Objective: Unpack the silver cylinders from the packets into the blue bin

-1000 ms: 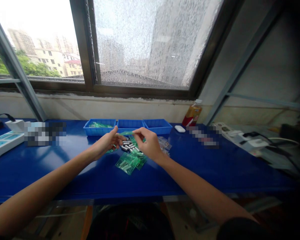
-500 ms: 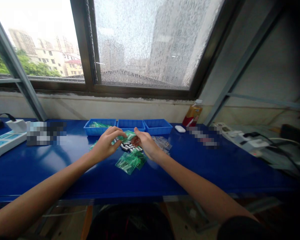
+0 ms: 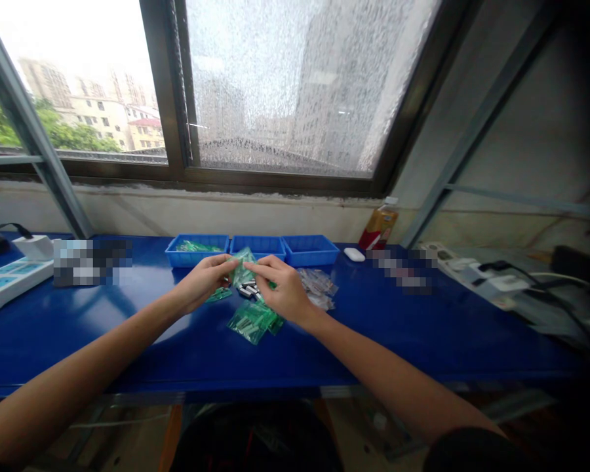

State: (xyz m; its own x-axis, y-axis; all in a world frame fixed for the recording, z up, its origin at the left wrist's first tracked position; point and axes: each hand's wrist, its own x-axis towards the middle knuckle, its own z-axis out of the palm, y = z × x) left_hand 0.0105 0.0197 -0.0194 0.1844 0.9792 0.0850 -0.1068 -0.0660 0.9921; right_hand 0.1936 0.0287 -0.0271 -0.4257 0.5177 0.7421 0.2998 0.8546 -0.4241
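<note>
Between my hands, above the table, is a small green plastic bag [image 3: 243, 262]. The fingers of my left hand [image 3: 205, 278] pinch its left edge. My right hand [image 3: 282, 288] is closed at the bag's right side, fingertips against it; whether anything else is in those fingers is hidden. Below the bag lies a heap of small black-and-silver pieces [image 3: 249, 290], partly covered by my right hand. Nearer to me lie several filled green bags [image 3: 250, 321] in a loose pile. Another green bag [image 3: 219, 294] rests by my left fingers.
Three blue trays stand at the back: the left tray [image 3: 196, 259] holds green bags, beside a middle tray [image 3: 256, 244] and a right tray [image 3: 312, 251]. Clear bags [image 3: 319, 285] lie right of my hand. Farther right are a white case [image 3: 354, 254] and a bottle [image 3: 379, 226]. Power strips [image 3: 10, 282] flank the table.
The green bag has turned more upright and shifted slightly left between my hands. My right hand has rolled over, its fingers now pointing left onto the bag.
</note>
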